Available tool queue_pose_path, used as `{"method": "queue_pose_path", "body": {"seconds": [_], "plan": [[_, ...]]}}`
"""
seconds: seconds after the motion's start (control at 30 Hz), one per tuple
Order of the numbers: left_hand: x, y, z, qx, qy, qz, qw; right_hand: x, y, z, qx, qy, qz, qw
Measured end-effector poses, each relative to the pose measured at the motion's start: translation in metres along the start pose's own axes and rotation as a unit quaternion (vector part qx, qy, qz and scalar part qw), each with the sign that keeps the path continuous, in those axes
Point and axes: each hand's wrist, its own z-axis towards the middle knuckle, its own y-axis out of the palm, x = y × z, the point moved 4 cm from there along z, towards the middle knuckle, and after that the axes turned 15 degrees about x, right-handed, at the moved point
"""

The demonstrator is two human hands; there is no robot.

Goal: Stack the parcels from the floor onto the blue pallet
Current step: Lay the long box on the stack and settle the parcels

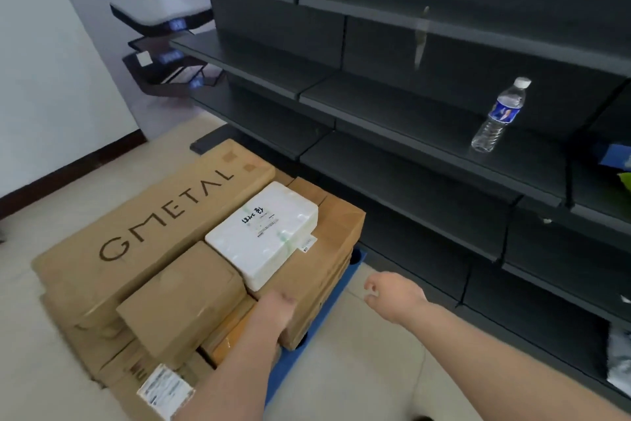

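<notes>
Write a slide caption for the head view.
Left hand rests on stacked boxes on the blue pallet; right hand hovers open.

Brown cardboard parcels (177, 301) are seen stacked in layers on the blue pallet (307, 355), of which only an edge is shown beneath them. A long carton printed GMETAL (150, 216) is laid along the left side. A white foam box (264, 233) is set flat on top.

A stockroom or shop back room; dark metal shelving (426, 106) lines one wall; cardboard parcels (143, 216) sit stacked on a blue pallet (307, 345); tiled floor (358, 369).
</notes>
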Motion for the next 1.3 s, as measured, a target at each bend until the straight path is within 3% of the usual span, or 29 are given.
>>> {"method": "queue_pose_path", "body": {"seconds": [0.3, 0.57, 0.7, 0.83, 0.97, 1.17, 1.3], "plan": [[0.002, 0.055, -0.033, 0.085, -0.182, -0.079, 0.976, 0.056, 0.009, 0.089, -0.089, -0.126, 0.025, 0.988], [-0.005, 0.114, -0.022, 0.093, -0.318, -0.190, 0.924, 0.070, 0.065, 0.163, -0.198, -0.062, 0.075, 0.975], [-0.008, 0.136, 0.029, 0.103, -0.413, -0.256, 0.868, 0.057, 0.100, 0.222, -0.207, -0.019, 0.083, 0.975], [0.015, 0.167, 0.102, 0.143, -0.420, -0.336, 0.831, 0.047, 0.133, 0.289, -0.165, 0.032, 0.169, 0.971], [0.011, 0.200, 0.164, 0.170, -0.473, -0.390, 0.772, 0.061, 0.168, 0.352, -0.120, 0.107, 0.245, 0.956], [-0.050, 0.243, 0.214, 0.272, -0.601, -0.391, 0.641, 0.104, 0.212, 0.461, -0.065, 0.147, 0.225, 0.961], [-0.083, 0.268, 0.226, 0.322, -0.619, -0.358, 0.621, 0.129, 0.229, 0.519, -0.042, 0.144, 0.167, 0.974]]}}
